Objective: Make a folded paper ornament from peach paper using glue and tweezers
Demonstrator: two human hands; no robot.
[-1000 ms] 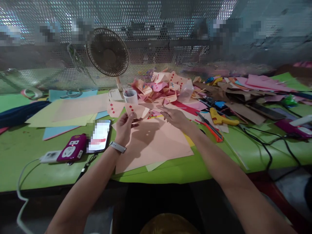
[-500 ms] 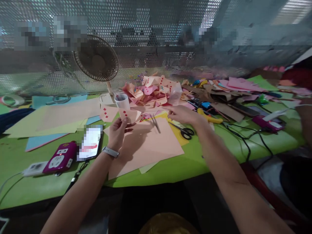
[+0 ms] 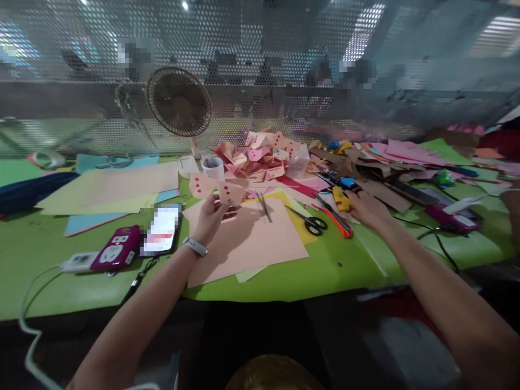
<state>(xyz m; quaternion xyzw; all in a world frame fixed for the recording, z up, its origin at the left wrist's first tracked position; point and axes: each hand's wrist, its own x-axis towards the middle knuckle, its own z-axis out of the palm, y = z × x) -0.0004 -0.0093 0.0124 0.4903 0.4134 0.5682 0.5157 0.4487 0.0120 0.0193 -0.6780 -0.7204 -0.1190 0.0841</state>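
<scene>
My left hand (image 3: 215, 216) holds a folded pale pink paper piece (image 3: 229, 192) with red diamond marks, above a large pale pink sheet (image 3: 252, 244). My right hand (image 3: 365, 208) is closed round the end of a yellow tool (image 3: 341, 199), perhaps a glue gun; its fingertips are partly hidden. Between the hands lie black-handled scissors (image 3: 314, 225), thin metal tweezers (image 3: 265, 207) and an orange cutter (image 3: 339, 223). A white cup (image 3: 213, 168) stands behind my left hand.
Crumpled pink paper pieces (image 3: 264, 157) heap at the back, near a fan (image 3: 179, 102). A phone (image 3: 161, 230) and a purple power bank (image 3: 118, 249) lie at left. Cardboard scraps (image 3: 382, 181) and cables spread at right.
My right hand has moved right from beside the paper heap to the yellow tool. The orange cutter has come into sight. My left hand still holds the marked paper; the view has shifted slightly.
</scene>
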